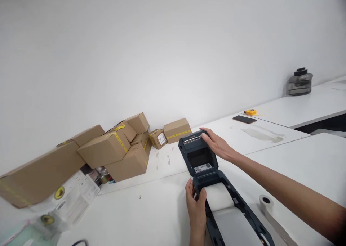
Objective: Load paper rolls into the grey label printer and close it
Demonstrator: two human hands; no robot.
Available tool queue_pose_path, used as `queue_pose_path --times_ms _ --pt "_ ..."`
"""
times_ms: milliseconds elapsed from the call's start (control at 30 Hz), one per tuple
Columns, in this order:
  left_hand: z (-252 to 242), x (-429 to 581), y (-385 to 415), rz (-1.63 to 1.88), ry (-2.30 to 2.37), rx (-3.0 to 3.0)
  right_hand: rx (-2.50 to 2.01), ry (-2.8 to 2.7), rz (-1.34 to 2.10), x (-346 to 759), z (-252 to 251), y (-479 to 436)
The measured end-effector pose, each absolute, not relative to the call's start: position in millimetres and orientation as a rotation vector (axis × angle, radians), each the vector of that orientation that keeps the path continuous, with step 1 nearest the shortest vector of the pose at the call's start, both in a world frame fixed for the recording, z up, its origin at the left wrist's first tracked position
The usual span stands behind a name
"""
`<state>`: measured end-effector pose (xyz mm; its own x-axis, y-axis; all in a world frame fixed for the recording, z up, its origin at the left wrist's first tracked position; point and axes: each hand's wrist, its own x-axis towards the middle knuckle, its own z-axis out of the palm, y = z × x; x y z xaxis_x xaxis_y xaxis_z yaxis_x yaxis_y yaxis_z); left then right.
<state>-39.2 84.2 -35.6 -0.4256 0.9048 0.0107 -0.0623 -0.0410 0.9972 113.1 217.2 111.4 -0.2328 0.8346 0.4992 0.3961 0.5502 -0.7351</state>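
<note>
A dark label printer stands on the white table with its lid raised. Inside its body sits a roll of white labels, and the label strip stretches over the lower part toward me. My right hand grips the lid's upper right corner, thumb on the inner face. Around the printer's left side wall, near the hinge, my left hand is closed, thumb over the rim. Its fingertips are partly hidden by the printer. Right of the printer lies a small paper roll with its strip unwound.
Cardboard boxes are piled against the wall at left, and packaged items lie before them. Toward the back right are a black phone, a yellow tape measure and a clear container with a dark lid.
</note>
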Motion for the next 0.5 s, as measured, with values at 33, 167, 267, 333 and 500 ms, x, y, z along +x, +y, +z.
queue_pose_path --times_ms 33,167,267,333,500 --pt "-36 -40 85 1.579 1.447 0.943 -1.018 -1.842 0.576 111 110 222" --pt "-36 -41 87 1.583 1.432 0.953 -1.021 -1.844 0.545 107 104 232" --pt "-36 -41 85 1.574 1.432 0.952 -1.005 -1.829 0.497 109 102 225" --pt "-35 -40 85 1.567 1.44 0.95 -0.949 -1.742 0.368 113 98 213" --pt "-35 -39 85 1.566 1.451 0.944 -0.642 -1.919 0.185 127 74 174"
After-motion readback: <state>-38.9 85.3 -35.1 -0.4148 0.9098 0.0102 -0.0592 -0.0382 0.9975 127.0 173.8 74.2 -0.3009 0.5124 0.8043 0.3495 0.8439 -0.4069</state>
